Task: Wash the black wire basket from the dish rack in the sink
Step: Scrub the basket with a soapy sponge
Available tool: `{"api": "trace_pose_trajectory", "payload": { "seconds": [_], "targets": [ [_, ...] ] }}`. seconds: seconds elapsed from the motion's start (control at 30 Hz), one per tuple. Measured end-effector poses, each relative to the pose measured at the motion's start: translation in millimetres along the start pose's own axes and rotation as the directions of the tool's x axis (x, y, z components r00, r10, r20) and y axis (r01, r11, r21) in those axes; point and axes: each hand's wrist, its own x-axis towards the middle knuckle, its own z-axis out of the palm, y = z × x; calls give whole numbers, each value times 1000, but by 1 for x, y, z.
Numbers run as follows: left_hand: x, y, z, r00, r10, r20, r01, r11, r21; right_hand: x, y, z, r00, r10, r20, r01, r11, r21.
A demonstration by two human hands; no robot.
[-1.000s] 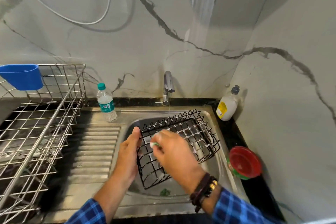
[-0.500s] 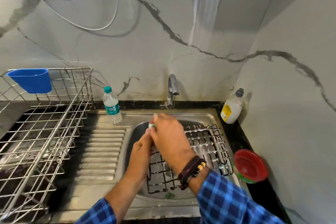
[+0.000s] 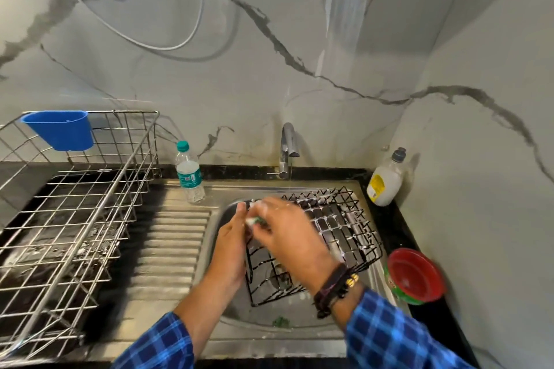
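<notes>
The black wire basket leans tilted in the sink. The left hand grips its 9 o'clock edge; the right hand pinches a green scrubber there.

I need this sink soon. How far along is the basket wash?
Done: the black wire basket is out of the dish rack and in the sink, with suds on its far wires. In hand: the left hand steadies its left edge while the right hand rubs a scrubber there, tap trickling. Left: the near wires look unsoaped, then a rinse.
</notes>
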Motion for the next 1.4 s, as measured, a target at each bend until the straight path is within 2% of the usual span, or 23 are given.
{"api": "trace_pose_trajectory", "payload": {
  "seconds": [0.07,0.17,0.23,0.3,0.4,0.47,0.5,0.57,0.63,0.7,0.8,0.87,0.97,1.03,1.13,1.3,1.4],
  "targets": [
    [3,-1,-9,998,-41,-45,39,998,-44,-9,41,-17,989,146,-36,-148,988,-53],
    [9,-5,-23,995,-28,-100,25,999,-33,-28,98,-49,891,395,-222,-418,906,-66],
    [13,-10,-28,994,-43,-102,40,999,-24,-36,104,-52,856,438,-274,-471,880,-64],
    [15,-14,-24,990,-81,-116,75,996,-58,-41,82,-36,895,372,-247,-403,911,-85],
    [16,-15,-13,987,-93,-135,80,992,-98,-54,20,3,989,98,-109,-111,986,-122],
    [14,-8,-6,992,-73,-107,60,991,-117,-62,-3,15,992,-116,-48,113,992,-61],
    [12,-3,-3,994,-66,-91,54,990,-132,-63,-1,17,984,-172,-51,168,984,-64],
    [10,2,2,995,-34,-89,26,995,-96,-59,13,12,988,-110,-112,103,993,-61],
    [5,8,8,999,25,-43,-24,999,23,-53,30,3,976,90,-199,-92,996,2],
    [4,9,10,995,94,35,-99,976,193,-47,42,-4,936,229,-267,-215,973,81],
    [6,13,9,972,165,168,-226,852,472,-34,46,-2,908,236,-345,-223,972,78],
    [6,19,17,941,210,265,-321,799,509,-23,46,6,916,216,-337,-212,976,49],
    [1,14,28,900,321,295,-433,741,513,-13,52,18,940,168,-298,-172,985,14],
    [2,9,28,867,417,272,-498,714,493,-9,58,20,936,192,-295,-196,980,15],
    [8,11,22,860,453,234,-510,760,402,-8,62,17,935,180,-305,-166,984,71],
    [14,23,12,884,435,170,-454,885,100,-48,53,22,973,19,-231,-8,999,49],
    [13,26,13,889,434,147,-443,896,35,-74,48,32,978,-90,-191,97,995,31]
  ]
}}
